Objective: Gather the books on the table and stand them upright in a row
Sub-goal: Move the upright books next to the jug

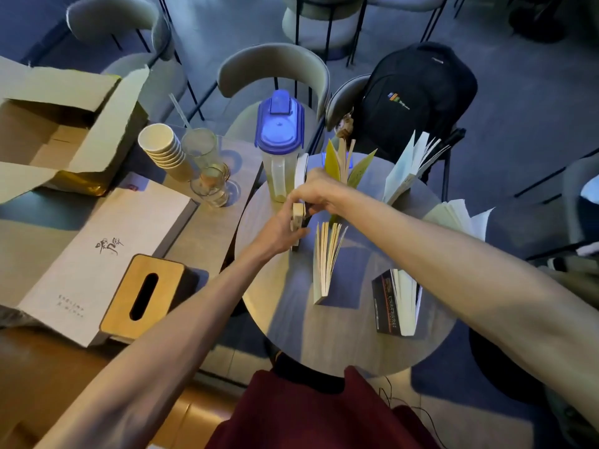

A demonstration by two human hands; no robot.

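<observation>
While you are standing the books up one by one, your left grip is clasping a small thick book just left of the frame's centre, below the blue-lidded pitcher, and your right grip is pinching its top. That book is resting on end on the round surface, long axis upright, top edge pointing toward the camera. Rightwards, a cream book, a yellow book, a dark-covered book and a white book are standing fanned and well apart, not yet forming a row. Next, I judge, you are needing to steady this one, then bring a neighbour flush beside it.
</observation>
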